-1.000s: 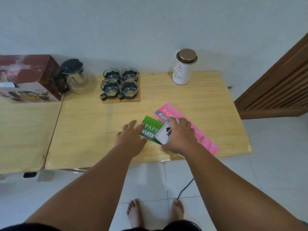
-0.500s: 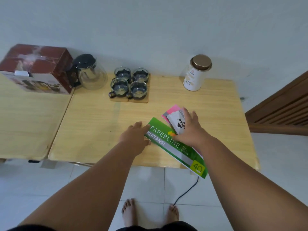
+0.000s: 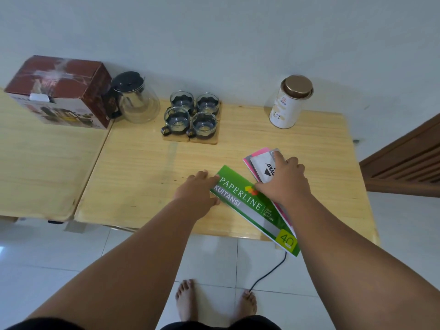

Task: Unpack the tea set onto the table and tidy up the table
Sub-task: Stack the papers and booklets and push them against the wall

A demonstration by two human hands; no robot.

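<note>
Crowding the far table edge: teapot (image 3: 137, 101), cups (image 3: 191, 114), tin (image 3: 289, 102).

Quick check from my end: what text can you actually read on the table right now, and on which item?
"PAPERLINE", "KUITANSI", "40": green booklet.
"YOUR OFFICE SOLUTION": same booklet, small, only roughly legible.
Partial "OYKO" with a black triangle: white packet under the right hand.
Tin: print too small to read.
Box: no readable text.

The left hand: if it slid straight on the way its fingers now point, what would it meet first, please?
Probably the green receipt book: the left hand points right, its fingertips apparently already at the book's near end.
</note>
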